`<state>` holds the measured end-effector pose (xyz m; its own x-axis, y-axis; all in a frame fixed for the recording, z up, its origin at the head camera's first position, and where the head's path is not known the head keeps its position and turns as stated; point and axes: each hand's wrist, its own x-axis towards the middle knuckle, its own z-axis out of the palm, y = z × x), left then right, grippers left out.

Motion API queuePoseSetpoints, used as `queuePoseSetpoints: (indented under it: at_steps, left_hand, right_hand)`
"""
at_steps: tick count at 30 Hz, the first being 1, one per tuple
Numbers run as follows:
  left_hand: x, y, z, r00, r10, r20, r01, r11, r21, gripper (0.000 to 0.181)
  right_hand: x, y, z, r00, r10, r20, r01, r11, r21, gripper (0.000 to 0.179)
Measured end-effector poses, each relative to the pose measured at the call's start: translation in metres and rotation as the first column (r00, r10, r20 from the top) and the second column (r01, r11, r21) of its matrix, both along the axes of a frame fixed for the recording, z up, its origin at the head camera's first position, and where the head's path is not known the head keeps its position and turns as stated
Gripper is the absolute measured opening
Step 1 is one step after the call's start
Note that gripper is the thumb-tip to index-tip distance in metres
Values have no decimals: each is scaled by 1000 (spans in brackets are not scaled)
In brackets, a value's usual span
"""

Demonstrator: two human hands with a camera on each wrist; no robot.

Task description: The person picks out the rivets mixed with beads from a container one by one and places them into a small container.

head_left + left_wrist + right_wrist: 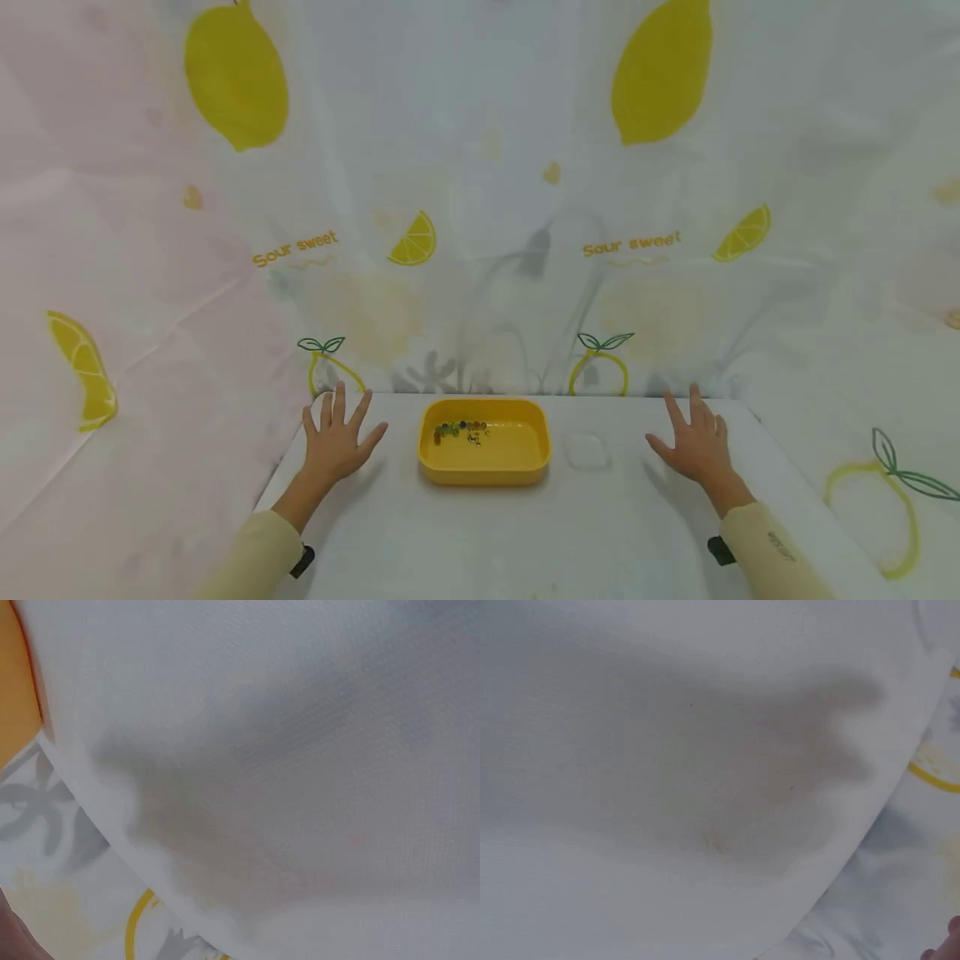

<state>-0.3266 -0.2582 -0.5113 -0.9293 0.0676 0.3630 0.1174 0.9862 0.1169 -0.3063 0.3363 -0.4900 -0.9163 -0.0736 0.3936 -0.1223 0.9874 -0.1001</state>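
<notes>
My left hand [334, 443] is spread over the left part of the white table, fingers straight and nothing in them. On the other side my right hand [697, 446] is spread the same way, also holding nothing. Between them stands a yellow tray [483, 477] with rounded corners. Inside it, toward the back left, lie several small coloured beads [450, 428] and a few tiny shiny pieces [474, 437]. Just right of the tray lies a clear, flat, rounded-square piece [588, 451], nearest to my right hand. Each wrist view mostly shows the hand's shadow on the tabletop.
The white table [480, 542] ends at a back edge near the fingertips. Behind it and at both sides hangs a pale cloth [480, 208] printed with lemons. A dark band [302, 562] shows at the left wrist and another [722, 551] at the right.
</notes>
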Motion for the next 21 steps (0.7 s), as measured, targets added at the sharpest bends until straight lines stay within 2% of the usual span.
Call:
queuePoseSetpoints:
  at_steps: [8,17,21]
  left_hand:
    - [-4,10,3,1000,1,16,0,1000,-19,76]
    - [-12,30,13,997,-72,-18,71,997,-17,74]
    - [-16,37,16,994,-106,-24,105,994,-25,73]
  right_hand:
    - [-11,-11,15,999,21,-44,-20,999,28,79]
    - [-25,-27,19,998,46,-42,-48,998,-31,78]
    - [-33,-40,18,996,66,-59,-67,998,-17,79]
